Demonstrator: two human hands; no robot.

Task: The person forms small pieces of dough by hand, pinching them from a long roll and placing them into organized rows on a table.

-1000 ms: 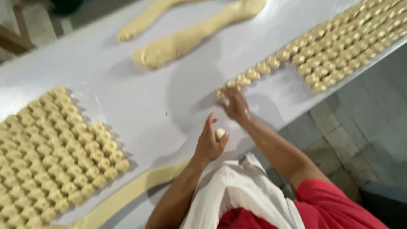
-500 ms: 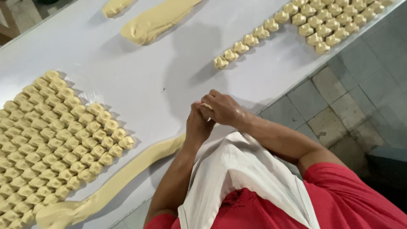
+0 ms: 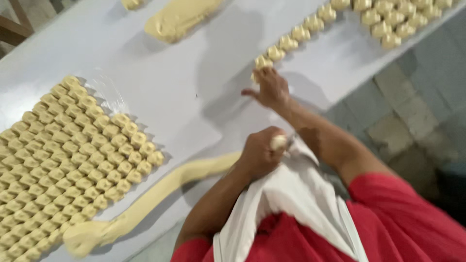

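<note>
Closed tight, the left hand (image 3: pixel 259 154) sits near the middle of the frame, a bit low, with a small dough lump (image 3: pixel 279 142) poking out between thumb and fingers. This lump is the end of a long dough rope (image 3: pixel 160 194) that runs down to the lower left, where it gets fat and flat. Just below the hand there is a white apron (image 3: pixel 291 204) and a red shirt (image 3: pixel 403 223), filling the lower right of the frame.

Up a little and to the right, the right hand (image 3: pixel 272 90) rests on the pale table (image 3: pixel 160 92). Its fingers are spread and its fingertips (image 3: pixel 257 77) touch one small dough piece (image 3: pixel 256 76) at the near end of a line of pieces. You cannot tell if the fingers pinch it or only press on it, since the picture is blurry there.

On the left side of the frame lies a big block of shaped dough pieces (image 3: pixel 63 155), packed close in slanted rows, just beside the rope. A thin clear sheet (image 3: pixel 104 90) shines at its upper edge.

Farther away, the row of dough pieces (image 3: pixel 301 34) climbs to the upper right and joins a wider bunch of pieces (image 3: pixel 388 19) at the top edge. At the top middle lies a flat slab of dough (image 3: pixel 182 17), with a smaller bit (image 3: pixel 131 4) to its left. A grey tiled floor (image 3: pixel 412 106) shows at the right.
</note>
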